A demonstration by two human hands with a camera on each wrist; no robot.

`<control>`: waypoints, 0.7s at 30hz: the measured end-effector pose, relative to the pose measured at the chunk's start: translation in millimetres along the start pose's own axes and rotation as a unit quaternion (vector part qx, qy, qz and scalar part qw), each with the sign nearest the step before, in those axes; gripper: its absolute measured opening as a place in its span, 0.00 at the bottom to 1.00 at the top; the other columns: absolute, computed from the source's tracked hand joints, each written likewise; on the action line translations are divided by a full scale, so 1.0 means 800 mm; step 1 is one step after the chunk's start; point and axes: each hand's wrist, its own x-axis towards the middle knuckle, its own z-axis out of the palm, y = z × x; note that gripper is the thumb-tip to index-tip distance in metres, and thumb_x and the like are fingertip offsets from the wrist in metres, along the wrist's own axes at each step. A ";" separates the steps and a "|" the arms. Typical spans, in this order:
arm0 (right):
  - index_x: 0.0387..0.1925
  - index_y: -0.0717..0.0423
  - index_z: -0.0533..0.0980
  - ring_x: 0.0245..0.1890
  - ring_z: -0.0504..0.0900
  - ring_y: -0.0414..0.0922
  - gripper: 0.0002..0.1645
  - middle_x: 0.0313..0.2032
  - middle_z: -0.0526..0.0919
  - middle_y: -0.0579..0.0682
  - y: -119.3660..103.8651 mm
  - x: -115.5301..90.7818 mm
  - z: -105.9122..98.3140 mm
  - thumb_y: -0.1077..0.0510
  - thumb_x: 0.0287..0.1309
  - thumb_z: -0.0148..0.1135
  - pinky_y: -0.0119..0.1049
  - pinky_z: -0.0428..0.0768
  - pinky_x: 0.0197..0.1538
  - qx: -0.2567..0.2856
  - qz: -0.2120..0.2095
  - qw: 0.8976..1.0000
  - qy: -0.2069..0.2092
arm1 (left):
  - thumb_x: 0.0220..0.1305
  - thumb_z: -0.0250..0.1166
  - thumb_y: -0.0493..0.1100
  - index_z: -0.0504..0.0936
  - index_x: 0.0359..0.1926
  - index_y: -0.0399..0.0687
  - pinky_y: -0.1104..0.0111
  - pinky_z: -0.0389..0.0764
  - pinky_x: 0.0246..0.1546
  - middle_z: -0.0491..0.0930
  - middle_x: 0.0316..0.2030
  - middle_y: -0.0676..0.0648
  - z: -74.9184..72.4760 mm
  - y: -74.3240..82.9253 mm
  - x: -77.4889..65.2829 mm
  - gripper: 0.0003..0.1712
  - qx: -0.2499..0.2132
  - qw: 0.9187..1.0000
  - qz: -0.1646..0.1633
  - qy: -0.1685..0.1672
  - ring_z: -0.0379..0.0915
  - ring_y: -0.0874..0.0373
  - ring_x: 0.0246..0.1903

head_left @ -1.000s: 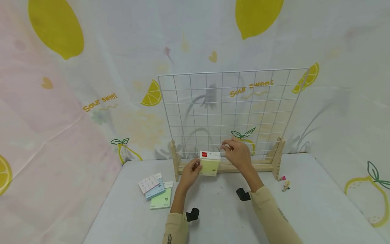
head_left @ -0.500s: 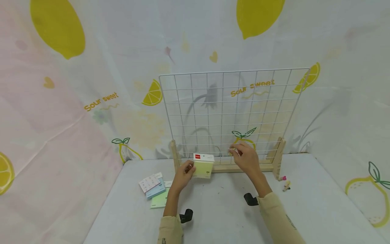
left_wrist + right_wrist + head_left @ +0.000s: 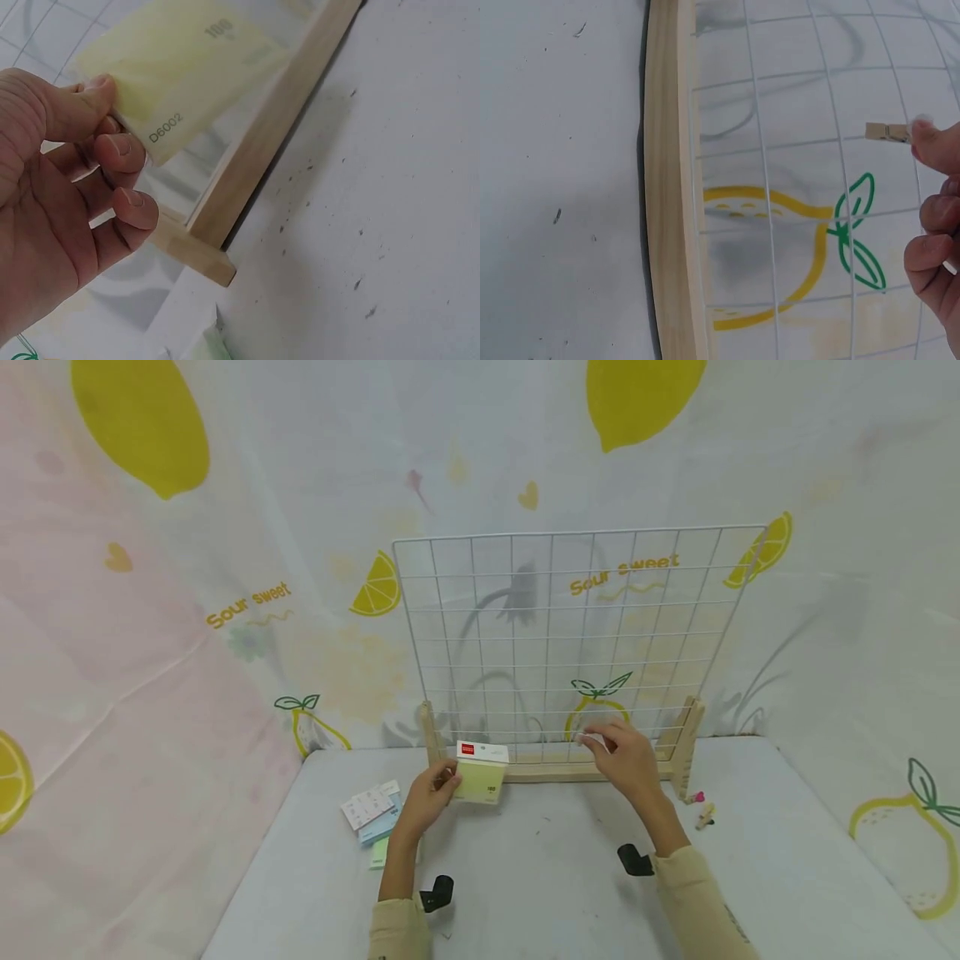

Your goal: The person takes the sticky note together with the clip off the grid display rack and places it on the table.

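Observation:
My left hand pinches a pack of pale yellow sticky notes by its left edge, thumb in front. In the left wrist view, the pack shows "100" and "D6002". My right hand is raised before the lower part of a white wire grid. Between its thumb and fingertip it pinches a small wooden clothespin, best seen in the right wrist view. The pack hangs in the air in front of the grid's lower left. Neither hand visibly touches the grid.
The grid stands in a wooden base with upright feet at both ends. Left on the white table lie overlapping blue, green and white patterned packs. Small clothespins lie at the right. A lemon-print cloth hangs behind.
My left hand has drawn the yellow pack left and slightly down, away from the right hand. My right hand has moved right and down, still pinching the clothespin.

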 end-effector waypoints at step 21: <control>0.31 0.61 0.86 0.20 0.60 0.39 0.10 0.19 0.61 0.40 0.034 -0.031 -0.032 0.66 0.43 0.78 0.34 0.59 0.22 -0.013 0.028 1.000 0.000 | 0.69 0.62 0.34 0.79 0.46 0.43 0.71 0.68 0.24 0.74 0.31 0.43 -0.064 -0.013 -0.034 0.06 -0.015 0.999 -0.045 0.005 0.66 0.57 0.23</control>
